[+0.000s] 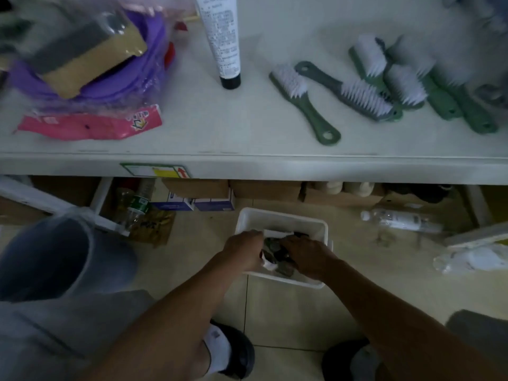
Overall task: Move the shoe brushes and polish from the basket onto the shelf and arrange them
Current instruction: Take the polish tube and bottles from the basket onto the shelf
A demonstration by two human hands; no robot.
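Reaching down into the basket (277,217) with the left hand (243,250), fingers bent under and hidden, a scrap of something white just beside them; cannot tell whether gripping or empty. Reaching in just to the right with the right hand (305,257), fingers laid over dark, blurred contents (275,248); cannot tell there either whether anything is held. Basket white, set on the tiled floor (275,312), near side of the shelf (220,138).

Farther out, on the shelf: 1 green brush (302,101) lying with handle toward the near edge; just right of it 1 grey brush (349,92) with handle pointing far-left. Right again, a cluster of green brushes (406,83), overlapping, too blurred to count. Left of the brushes and apart from them, a white tube (220,39) standing on its black cap. At the far left, purple basins (110,83) in a clear bag with a sponge (82,53) on top.

Under the shelf on the right, a plastic bottle (398,220) lying on the floor.
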